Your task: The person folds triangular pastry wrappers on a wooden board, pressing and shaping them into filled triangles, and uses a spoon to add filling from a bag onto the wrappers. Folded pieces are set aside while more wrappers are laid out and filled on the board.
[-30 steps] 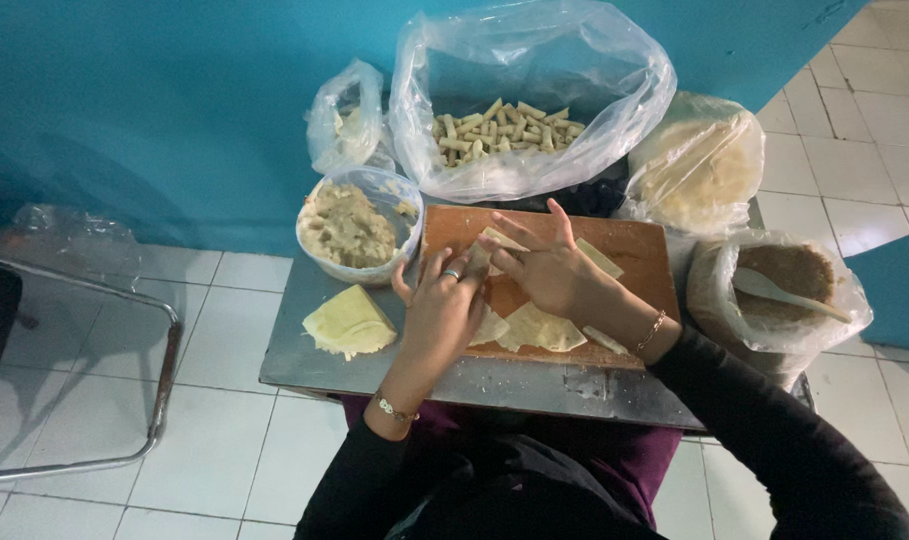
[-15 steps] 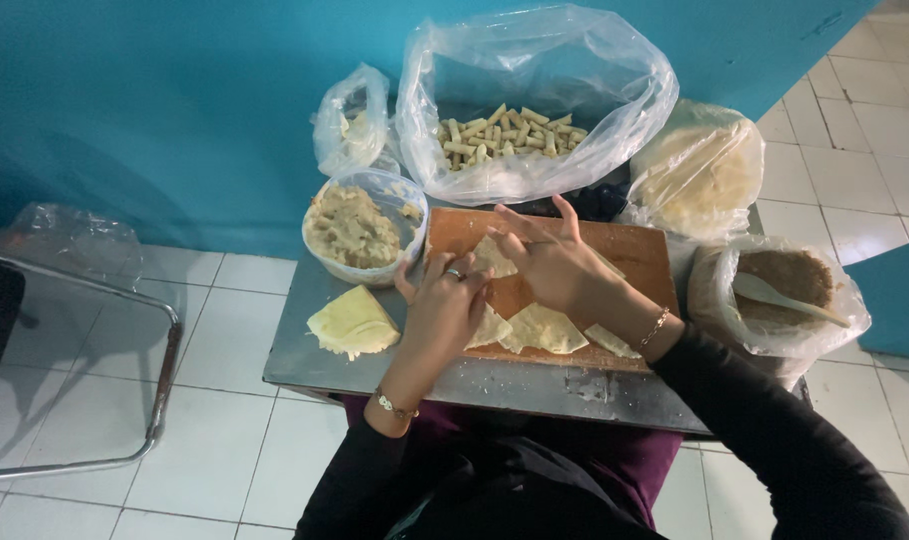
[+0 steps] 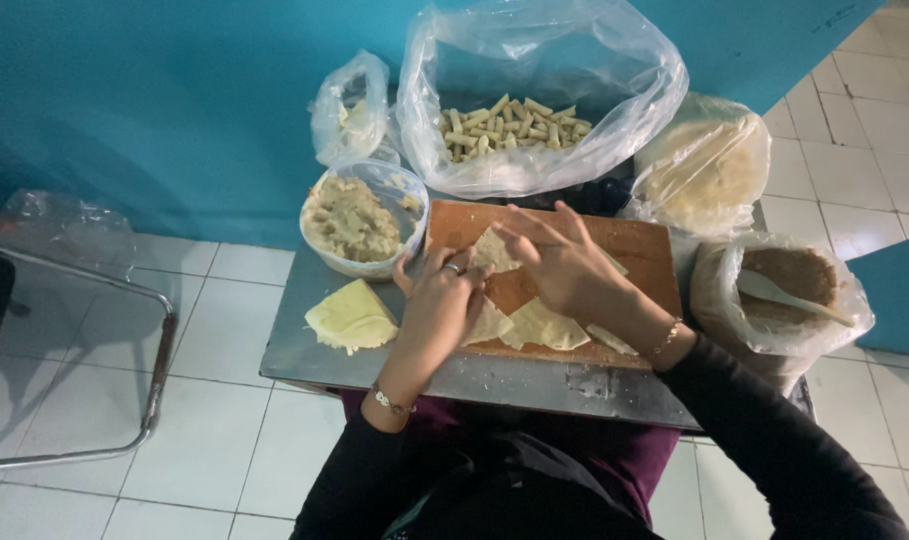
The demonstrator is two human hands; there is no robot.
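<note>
left hand (image 3: 442,300) curling its fingers, pinching the thin wrapper (image 3: 496,250) | right hand (image 3: 564,265) gripping the same wrapper from above, fingers half-spread | wrapper sitting mid-frame on the wooden board (image 3: 644,250) | filling bowl (image 3: 359,215) just left | bag of rolls (image 3: 514,125) sitting up top
</note>
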